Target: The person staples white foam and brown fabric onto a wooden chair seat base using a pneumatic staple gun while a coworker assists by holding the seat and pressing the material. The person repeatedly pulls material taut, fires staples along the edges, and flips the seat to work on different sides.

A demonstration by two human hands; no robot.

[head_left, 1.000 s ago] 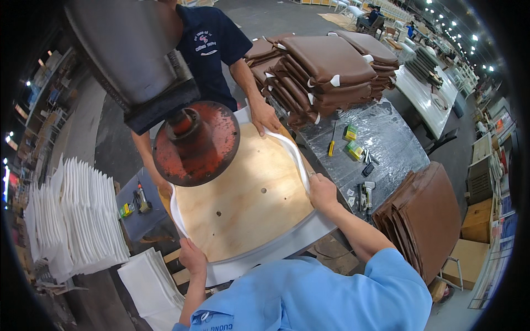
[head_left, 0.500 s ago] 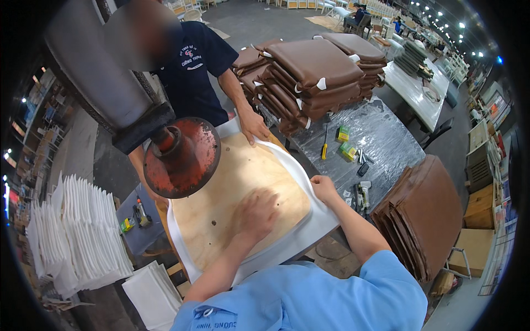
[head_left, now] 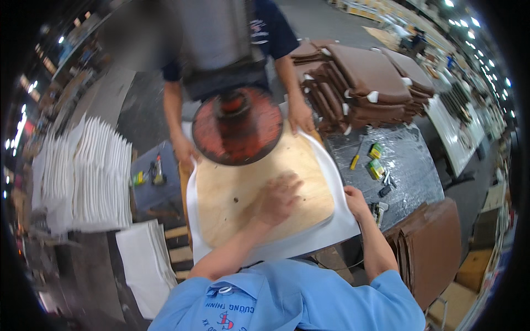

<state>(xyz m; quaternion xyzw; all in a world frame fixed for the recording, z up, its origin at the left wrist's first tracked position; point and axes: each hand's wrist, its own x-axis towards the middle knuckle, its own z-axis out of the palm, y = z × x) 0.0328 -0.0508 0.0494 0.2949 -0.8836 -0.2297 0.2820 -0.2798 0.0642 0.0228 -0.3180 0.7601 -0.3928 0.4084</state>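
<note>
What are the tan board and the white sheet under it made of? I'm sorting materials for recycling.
Board: apparently bare plywood, matte with faint grain. White sheet: probably soft foam or vinyl, smooth, with edges curling up. Left hand presses the board.
</note>
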